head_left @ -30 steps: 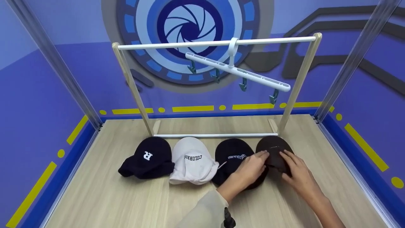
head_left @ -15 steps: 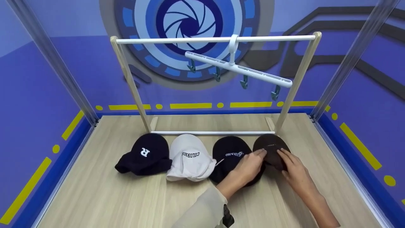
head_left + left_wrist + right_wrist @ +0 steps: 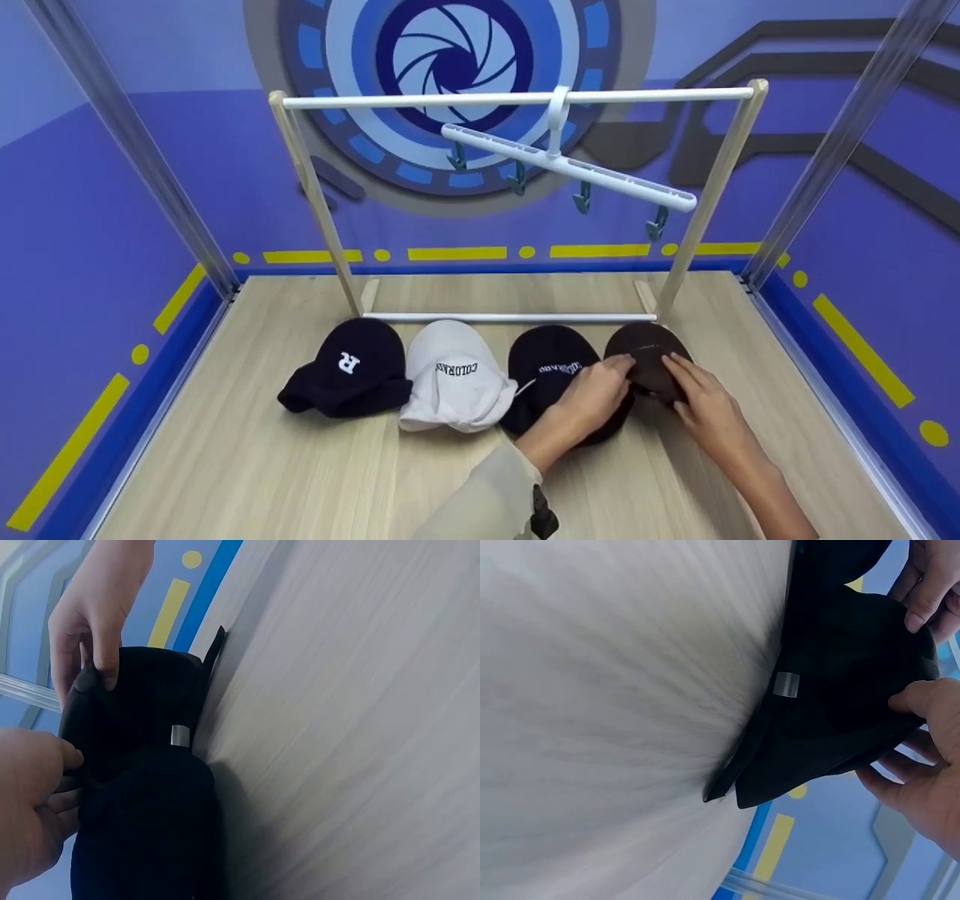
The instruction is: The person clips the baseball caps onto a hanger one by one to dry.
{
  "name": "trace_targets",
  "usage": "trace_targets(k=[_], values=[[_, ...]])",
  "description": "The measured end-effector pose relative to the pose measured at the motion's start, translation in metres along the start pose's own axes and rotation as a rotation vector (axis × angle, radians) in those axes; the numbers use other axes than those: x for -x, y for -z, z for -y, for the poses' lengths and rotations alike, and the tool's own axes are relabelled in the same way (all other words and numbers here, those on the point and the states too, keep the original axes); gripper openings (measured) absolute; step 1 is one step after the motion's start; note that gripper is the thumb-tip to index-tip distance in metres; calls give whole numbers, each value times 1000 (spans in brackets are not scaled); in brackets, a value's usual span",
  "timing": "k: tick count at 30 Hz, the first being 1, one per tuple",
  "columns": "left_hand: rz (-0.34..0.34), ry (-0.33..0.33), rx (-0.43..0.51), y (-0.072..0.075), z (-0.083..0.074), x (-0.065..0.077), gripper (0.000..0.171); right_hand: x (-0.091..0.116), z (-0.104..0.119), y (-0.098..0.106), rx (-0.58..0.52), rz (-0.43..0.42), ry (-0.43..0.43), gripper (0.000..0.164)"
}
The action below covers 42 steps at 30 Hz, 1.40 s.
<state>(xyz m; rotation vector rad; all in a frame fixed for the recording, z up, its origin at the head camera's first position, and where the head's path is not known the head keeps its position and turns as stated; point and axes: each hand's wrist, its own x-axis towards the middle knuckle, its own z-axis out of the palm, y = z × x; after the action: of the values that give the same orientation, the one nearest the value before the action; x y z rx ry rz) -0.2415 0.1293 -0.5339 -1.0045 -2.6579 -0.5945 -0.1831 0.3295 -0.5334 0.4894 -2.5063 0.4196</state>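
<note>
At the right end of a row of caps, a dark brown cap [image 3: 646, 364] lies on the table with its brim toward the rack. My left hand [image 3: 596, 394] pinches its left edge, the thumb [image 3: 73, 756] inside the crown in the left wrist view. On the opposite side my right hand [image 3: 709, 409] pinches the edge, thumb [image 3: 911, 699] inside and fingers outside in the right wrist view. A small pale tag [image 3: 786, 684] shows at the cap's opening. The black cap [image 3: 551, 352] with white lettering lies under my left wrist, partly hidden by it.
Left of these lie a white cap [image 3: 456, 375] and a navy cap [image 3: 360, 367] with a white R. Behind stands a wooden rack [image 3: 705, 202]; a white hanger [image 3: 570, 166] with several green clips hangs slanted from its rail. Blue printed walls [image 3: 97, 225] enclose the table.
The head view shifts slightly. Both hands keep their places on the brown cap, and the other caps stay put.
</note>
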Motion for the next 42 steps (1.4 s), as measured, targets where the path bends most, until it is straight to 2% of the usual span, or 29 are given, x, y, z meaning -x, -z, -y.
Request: trace_targets(k=[5, 13, 21, 27, 31, 42], values=[[-1, -2, 18, 3, 1, -5, 35, -2, 2, 4, -7, -15, -19, 73], [-17, -48, 17, 3, -2, -8, 37, 0, 6, 10, -21, -145, 29, 73], [-43, -55, 39, 2, -2, -8, 39, -5, 7, 11, -74, -175, 16, 66], [-55, -46, 109, 5, -2, -9, 39, -11, 8, 14, -99, -207, 13, 64], [-86, -65, 126, 9, -2, -12, 35, -17, 10, 18, -103, -230, 7, 62], [-173, -133, 98, 21, -3, -14, 27, -25, 16, 24, -114, -272, 6, 56]])
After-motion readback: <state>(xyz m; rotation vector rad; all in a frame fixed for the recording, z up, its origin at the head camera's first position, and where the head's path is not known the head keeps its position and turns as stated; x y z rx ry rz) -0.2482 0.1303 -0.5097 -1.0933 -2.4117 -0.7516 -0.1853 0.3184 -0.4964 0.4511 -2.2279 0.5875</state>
